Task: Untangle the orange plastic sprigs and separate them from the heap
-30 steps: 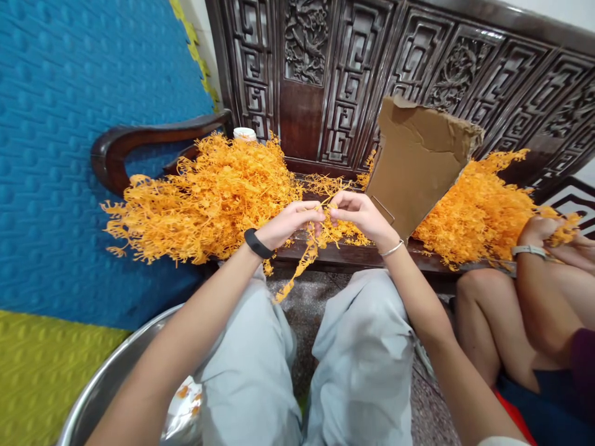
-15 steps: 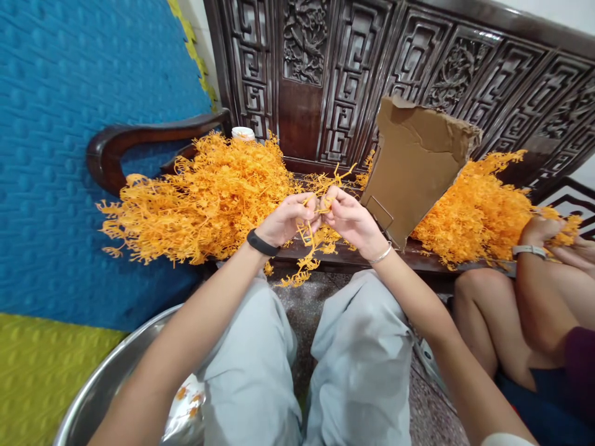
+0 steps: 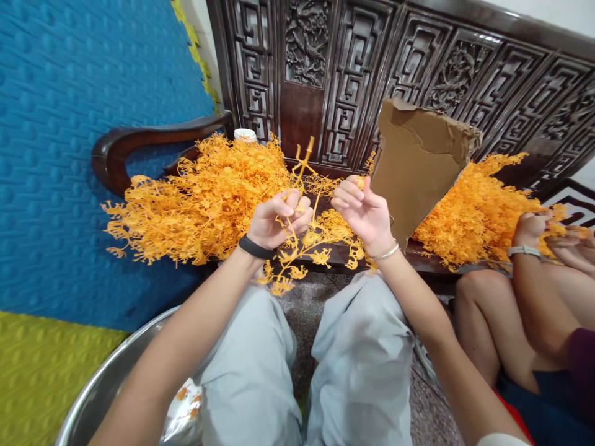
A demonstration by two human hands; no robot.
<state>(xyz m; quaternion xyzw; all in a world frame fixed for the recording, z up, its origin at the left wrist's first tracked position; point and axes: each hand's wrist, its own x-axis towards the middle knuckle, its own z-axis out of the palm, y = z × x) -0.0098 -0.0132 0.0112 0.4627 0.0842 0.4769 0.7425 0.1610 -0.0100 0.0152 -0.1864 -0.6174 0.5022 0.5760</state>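
Note:
My left hand (image 3: 275,224), with a black wristband, is closed around a branched orange artificial plant sprig (image 3: 305,161). The sprig's bare stem sticks up above the fist, and its leafy strands hang below over the gap between my knees. My right hand (image 3: 364,214), wearing a silver bracelet, is raised a short way to the right with its fingers curled. A small orange piece (image 3: 360,182) shows between its thumb and fingertips; its exact form is hard to make out. A big pile of orange artificial sprigs (image 3: 218,198) lies left of my left hand on the dark wooden bench (image 3: 302,124).
A torn cardboard piece (image 3: 418,167) stands upright on the bench. Beyond it lies another orange pile (image 3: 474,217), where a co-worker's hands (image 3: 532,229) hold orange strands. A metal basin (image 3: 102,378) sits by my left leg. A white round container (image 3: 245,134) is behind the left pile.
My hands, close together before, have moved apart, the left one slightly left and the right one slightly up and right. The sprig's stem now points upward from my left hand.

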